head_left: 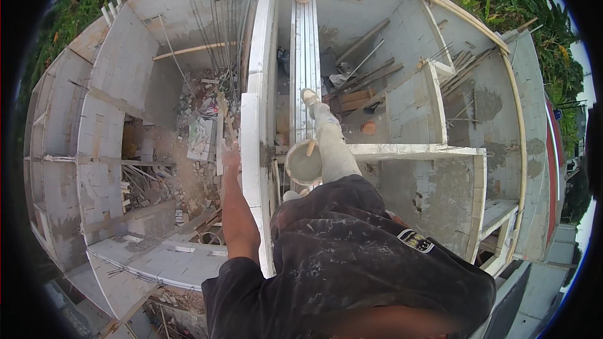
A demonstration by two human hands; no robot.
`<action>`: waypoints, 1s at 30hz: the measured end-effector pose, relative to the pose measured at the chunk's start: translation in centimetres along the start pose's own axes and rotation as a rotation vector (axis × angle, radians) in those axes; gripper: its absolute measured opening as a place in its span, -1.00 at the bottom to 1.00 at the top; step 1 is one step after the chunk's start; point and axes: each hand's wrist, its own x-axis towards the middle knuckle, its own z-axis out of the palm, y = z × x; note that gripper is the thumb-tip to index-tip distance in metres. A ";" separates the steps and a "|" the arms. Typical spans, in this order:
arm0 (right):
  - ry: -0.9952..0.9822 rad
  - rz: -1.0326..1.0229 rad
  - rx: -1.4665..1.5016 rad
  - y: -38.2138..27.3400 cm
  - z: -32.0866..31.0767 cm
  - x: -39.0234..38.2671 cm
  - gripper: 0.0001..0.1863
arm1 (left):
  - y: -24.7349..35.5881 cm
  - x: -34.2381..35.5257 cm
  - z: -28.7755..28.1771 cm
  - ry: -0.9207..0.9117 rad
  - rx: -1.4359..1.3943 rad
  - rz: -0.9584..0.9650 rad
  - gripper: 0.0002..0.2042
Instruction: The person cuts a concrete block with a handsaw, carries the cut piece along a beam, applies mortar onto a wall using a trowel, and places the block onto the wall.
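"Watching from my end, I need the layout: where is the block wall point(252, 132) from the left hand point(230, 154)?"

"Just to its right. The wall's long axis runs away from the person, nearly in line with the bare left forearm point(239, 207) along its left side. Whether the fingers touch it, I can't tell"

"And the mortar bucket point(287, 168)?"

"Across the wall, beside the pale trouser leg point(336, 150), about level with that hand. A wooden handle point(311, 147) sticks out at its far rim; the leg hides its right edge"

"Fingers apart or together?"

"Can't tell; they blur into the rubble point(201, 97) behind. A narrow wooden strip point(228, 122) shows just beyond them, but I can't make out if it's gripped or lies below"

"Right hand?"

"Out of my sight, perhaps behind the dark shirt point(339, 238), so I can't say which hand is nearer the bucket"
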 end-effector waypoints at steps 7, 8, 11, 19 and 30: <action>-0.068 -0.035 0.010 -4.7 -9.4 12.4 -0.13 | 1.5 7.2 4.2 -0.003 0.056 0.012 -0.23; -0.058 -0.032 0.015 -5.0 -11.3 14.0 -0.13 | 3.2 7.8 5.9 -0.031 0.078 -0.060 -0.24; -0.054 0.271 -0.110 -12.4 -16.5 21.4 -0.43 | 1.7 8.6 5.3 -0.004 0.032 -0.313 -0.28; 0.032 0.340 0.192 -31.6 -33.5 38.9 -0.06 | 2.5 9.7 9.4 -0.174 -0.007 -0.467 -0.23; 0.492 0.176 -0.364 -56.8 -41.5 70.4 -0.08 | 5.0 8.5 8.6 -0.187 0.180 -0.656 -0.13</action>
